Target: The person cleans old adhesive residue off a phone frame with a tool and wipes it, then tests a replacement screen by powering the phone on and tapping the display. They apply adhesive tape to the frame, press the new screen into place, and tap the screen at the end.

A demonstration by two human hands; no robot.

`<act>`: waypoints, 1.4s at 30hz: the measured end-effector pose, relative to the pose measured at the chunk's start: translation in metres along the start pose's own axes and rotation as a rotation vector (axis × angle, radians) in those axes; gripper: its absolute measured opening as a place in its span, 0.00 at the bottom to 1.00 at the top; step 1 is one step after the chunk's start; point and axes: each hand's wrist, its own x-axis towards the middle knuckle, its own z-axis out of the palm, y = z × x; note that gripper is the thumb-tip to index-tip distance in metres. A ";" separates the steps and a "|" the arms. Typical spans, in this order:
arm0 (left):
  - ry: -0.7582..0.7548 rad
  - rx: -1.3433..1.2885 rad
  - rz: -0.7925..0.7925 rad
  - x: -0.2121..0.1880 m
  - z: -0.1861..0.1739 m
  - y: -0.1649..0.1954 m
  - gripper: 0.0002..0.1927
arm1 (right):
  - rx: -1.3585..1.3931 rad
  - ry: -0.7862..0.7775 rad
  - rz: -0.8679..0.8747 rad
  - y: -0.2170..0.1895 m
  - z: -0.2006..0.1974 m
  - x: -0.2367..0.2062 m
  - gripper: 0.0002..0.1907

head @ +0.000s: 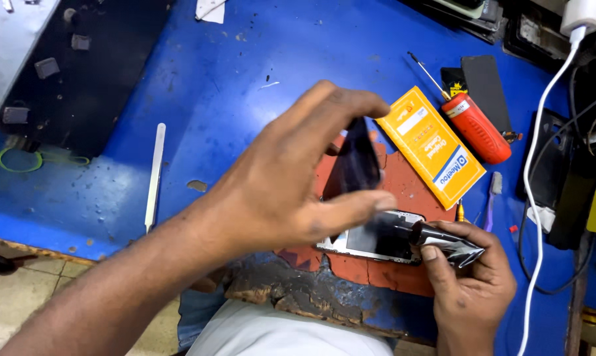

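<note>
- The dark glass sheet [357, 161] is held tilted above the phone [377, 236], between your left thumb and fingertips.
- Your left hand [278, 184] has its grip closed on that sheet, raised above the red mat [410, 191].
- The phone lies flat on the red mat, screen up, partly hidden by your left hand.
- Your right hand [469, 283] grips a crumpled silvery wrapper [449, 240], its end touching the phone's right edge.
- The yellow box [433, 145] lies just beside the mat on the blue surface [245, 66].
- A red-handled screwdriver [472, 125] lies to the right of the box.
- A white cable [542, 165] runs down the right side.
- A pale flat tool [155, 175] lies well apart, to the left.
</note>
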 end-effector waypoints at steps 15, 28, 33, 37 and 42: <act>-0.092 -0.144 -0.004 -0.019 -0.030 -0.024 0.34 | -0.020 -0.063 0.041 -0.005 0.007 0.002 0.18; 0.045 -0.293 -0.235 -0.033 -0.025 -0.034 0.34 | -0.018 -0.072 0.036 -0.007 0.005 0.002 0.17; 0.175 -0.380 -0.314 -0.046 -0.022 -0.039 0.28 | -0.036 -0.066 0.054 -0.008 0.006 0.003 0.17; 0.285 -0.318 -0.463 -0.053 -0.017 -0.038 0.21 | -0.040 -0.061 0.057 -0.009 0.006 0.002 0.17; 0.385 -0.259 -0.555 -0.056 -0.012 -0.038 0.17 | -0.041 -0.050 0.117 -0.010 0.018 -0.004 0.16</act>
